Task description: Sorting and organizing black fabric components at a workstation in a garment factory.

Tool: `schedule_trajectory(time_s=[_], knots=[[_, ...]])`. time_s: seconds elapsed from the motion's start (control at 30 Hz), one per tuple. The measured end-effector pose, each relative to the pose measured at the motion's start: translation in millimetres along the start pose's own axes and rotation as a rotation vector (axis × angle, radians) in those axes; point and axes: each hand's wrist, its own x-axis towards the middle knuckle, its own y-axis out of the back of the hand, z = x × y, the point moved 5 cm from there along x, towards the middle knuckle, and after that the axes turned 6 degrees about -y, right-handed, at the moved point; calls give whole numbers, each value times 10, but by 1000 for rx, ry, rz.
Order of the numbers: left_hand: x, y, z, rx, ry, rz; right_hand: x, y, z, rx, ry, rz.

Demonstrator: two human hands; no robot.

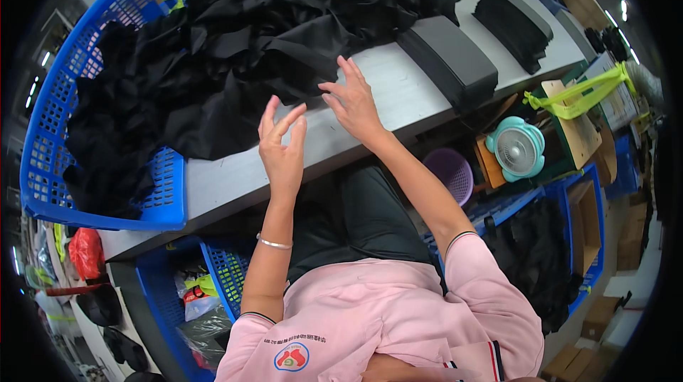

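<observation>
Black cloth point(235, 44) lies near the left hand point(281, 151) and right hand point(357, 106), both spread and empty; the pink shirt point(377, 296) has writing point(295, 339) beside a round badge point(292, 358).

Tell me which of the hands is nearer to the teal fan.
Right. The right hand is raised to the left of the teal fan; the left hand is farther left, in front of the black fabric.
</observation>
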Motion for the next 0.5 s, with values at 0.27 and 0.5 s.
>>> schedule_trajectory(time_s=[0.27, 0.5], knots=[[694, -205, -503, 402, -180, 87, -127, 135, -309, -14, -73, -12], [174, -532, 523, 157, -598, 14, -536, 576, -701, 215, -161, 211]])
